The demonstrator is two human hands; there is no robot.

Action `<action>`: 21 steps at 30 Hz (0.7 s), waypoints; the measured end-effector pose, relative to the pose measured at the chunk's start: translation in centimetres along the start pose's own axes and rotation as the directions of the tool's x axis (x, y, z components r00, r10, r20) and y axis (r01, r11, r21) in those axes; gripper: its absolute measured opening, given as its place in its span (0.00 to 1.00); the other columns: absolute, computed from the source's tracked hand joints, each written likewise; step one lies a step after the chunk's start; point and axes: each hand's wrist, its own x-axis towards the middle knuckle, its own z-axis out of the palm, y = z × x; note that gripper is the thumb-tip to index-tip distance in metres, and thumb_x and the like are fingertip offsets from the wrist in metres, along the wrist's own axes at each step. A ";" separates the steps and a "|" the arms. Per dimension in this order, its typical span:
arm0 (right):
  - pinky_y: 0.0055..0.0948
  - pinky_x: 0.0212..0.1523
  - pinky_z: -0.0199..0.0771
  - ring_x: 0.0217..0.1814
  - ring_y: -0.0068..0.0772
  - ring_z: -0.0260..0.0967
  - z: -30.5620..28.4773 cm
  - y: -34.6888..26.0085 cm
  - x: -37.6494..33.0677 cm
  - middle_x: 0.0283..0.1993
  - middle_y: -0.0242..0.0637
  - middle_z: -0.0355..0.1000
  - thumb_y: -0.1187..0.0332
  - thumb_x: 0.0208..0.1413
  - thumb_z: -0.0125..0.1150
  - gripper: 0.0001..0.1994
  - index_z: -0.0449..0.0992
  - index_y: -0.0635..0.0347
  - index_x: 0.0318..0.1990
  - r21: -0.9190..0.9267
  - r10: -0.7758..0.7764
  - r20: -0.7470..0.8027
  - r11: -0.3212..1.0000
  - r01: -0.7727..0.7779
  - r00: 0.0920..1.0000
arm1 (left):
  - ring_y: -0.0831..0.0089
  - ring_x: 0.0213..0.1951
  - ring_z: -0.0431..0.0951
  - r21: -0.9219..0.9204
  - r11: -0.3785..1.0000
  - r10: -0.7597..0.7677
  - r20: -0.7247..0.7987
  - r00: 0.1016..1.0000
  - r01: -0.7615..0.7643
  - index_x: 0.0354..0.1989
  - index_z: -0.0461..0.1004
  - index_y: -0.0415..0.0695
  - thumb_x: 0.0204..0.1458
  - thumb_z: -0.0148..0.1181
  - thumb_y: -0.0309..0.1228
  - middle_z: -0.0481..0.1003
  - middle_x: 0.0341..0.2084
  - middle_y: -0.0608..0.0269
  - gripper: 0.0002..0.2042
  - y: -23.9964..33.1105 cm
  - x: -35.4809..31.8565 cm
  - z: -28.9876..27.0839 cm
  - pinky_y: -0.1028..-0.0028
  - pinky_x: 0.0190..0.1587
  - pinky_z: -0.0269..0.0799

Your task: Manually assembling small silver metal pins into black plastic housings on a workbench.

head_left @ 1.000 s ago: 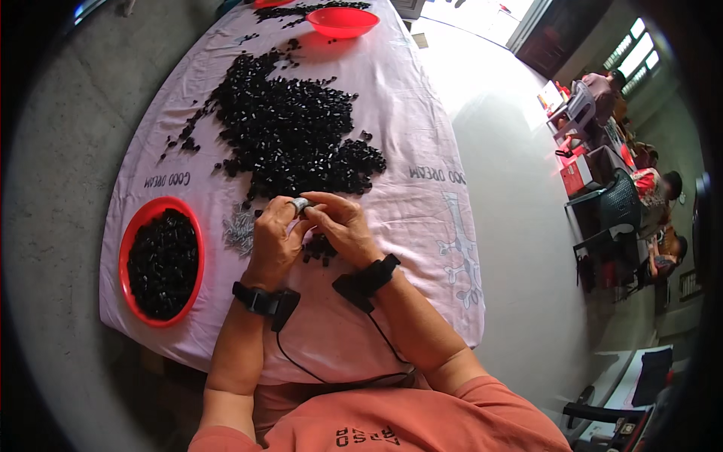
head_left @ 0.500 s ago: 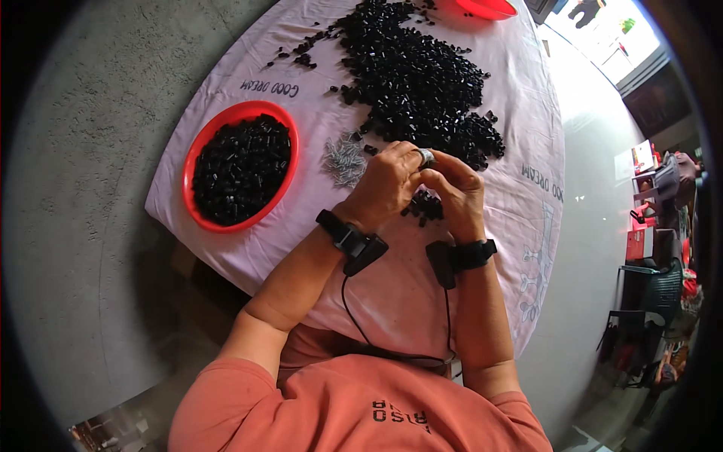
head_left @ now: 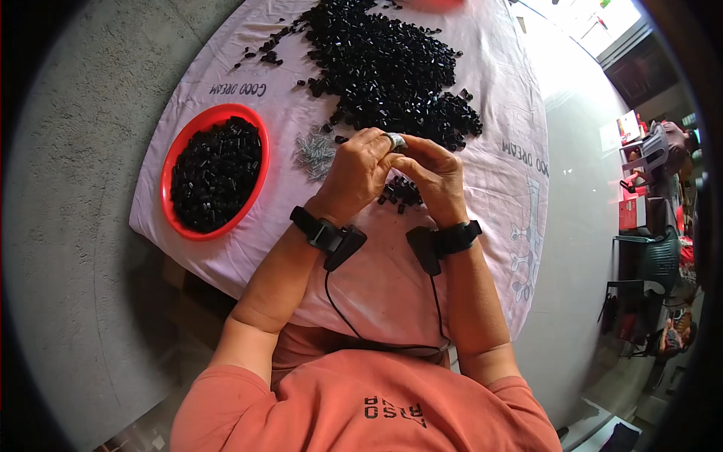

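Observation:
My left hand and my right hand meet over the table, thumbs and fingers pinched together at the tips. Whatever lies between the fingertips is too small and too covered to make out. A pale, shiny band wraps a finger where the hands meet. Just beyond them spreads a large heap of small black plastic pieces. Beside my left hand lies a small pile of thin silvery metal pins or screws. A little cluster of black pieces sits under and between my wrists.
At the left of the table stands a red bowl full of black pieces. Another red container shows at the far edge. A pale printed cloth covers the table. Cables run between my wrist straps. Chairs stand off to the right.
The whole view has shifted slightly, so the table and its contents sit farther left and higher. My hands stay pinched together over the same spot, with little finger movement visible.

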 end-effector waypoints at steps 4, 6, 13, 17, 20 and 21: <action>0.24 0.50 0.81 0.46 0.24 0.79 -0.4 0.1 0.2 0.45 0.37 0.81 0.77 0.61 0.67 0.16 0.78 0.67 0.56 -0.002 0.037 -0.032 0.999 -0.037 0.999 | 0.51 0.37 0.78 0.029 0.994 -0.106 -0.058 0.993 0.108 0.40 0.79 0.38 0.53 0.66 0.25 0.76 0.33 0.51 0.08 -0.2 0.1 0.0 0.59 0.40 0.75; 0.21 0.41 0.80 0.39 0.21 0.78 -0.4 -0.4 0.2 0.40 0.35 0.80 0.75 0.63 0.64 0.13 0.79 0.65 0.54 -0.045 0.016 -0.074 0.999 -0.019 0.997 | 0.57 0.36 0.79 0.072 0.979 -0.183 -0.120 0.976 0.192 0.41 0.80 0.39 0.52 0.68 0.24 0.77 0.33 0.54 0.09 -0.4 0.1 -0.4 0.62 0.39 0.76; 0.24 0.35 0.76 0.32 0.21 0.74 -2.5 -0.4 0.4 0.36 0.30 0.78 0.72 0.56 0.70 0.07 0.84 0.60 0.41 -0.467 0.035 0.005 0.884 -0.028 0.999 | 0.68 0.33 0.81 0.281 0.866 -0.250 -0.475 0.844 0.414 0.45 0.81 0.41 0.54 0.65 0.24 0.81 0.32 0.58 0.10 -3.1 -0.5 -5.6 0.69 0.38 0.76; 0.27 0.38 0.76 0.34 0.27 0.74 -1.5 -1.7 0.0 0.36 0.31 0.76 0.68 0.46 0.76 0.10 0.86 0.56 0.37 -0.725 0.012 0.131 0.684 0.088 0.991 | 0.59 0.32 0.82 0.413 0.754 -0.247 -0.543 0.803 0.511 0.42 0.81 0.39 0.52 0.65 0.28 0.81 0.32 0.52 0.10 -5.0 -2.6 -8.2 0.64 0.37 0.76; 0.29 0.40 0.76 0.36 0.30 0.75 -1.2 -2.2 -0.2 0.38 0.31 0.76 0.66 0.43 0.77 0.11 0.87 0.55 0.36 -0.740 0.052 0.195 0.663 0.112 0.979 | 0.52 0.31 0.80 0.460 0.652 -0.309 -0.564 0.766 0.602 0.35 0.78 0.39 0.50 0.64 0.31 0.78 0.28 0.51 0.08 -6.1 -4.2 -9.3 0.58 0.37 0.75; 0.29 0.41 0.77 0.37 0.31 0.75 -1.1 -2.2 -0.3 0.39 0.31 0.75 0.65 0.43 0.77 0.11 0.87 0.55 0.35 -0.737 0.061 0.213 0.665 0.120 0.975 | 0.52 0.31 0.80 0.483 0.617 -0.320 -0.568 0.758 0.622 0.34 0.77 0.39 0.49 0.64 0.31 0.78 0.28 0.52 0.08 -6.3 -4.6 -9.5 0.58 0.38 0.75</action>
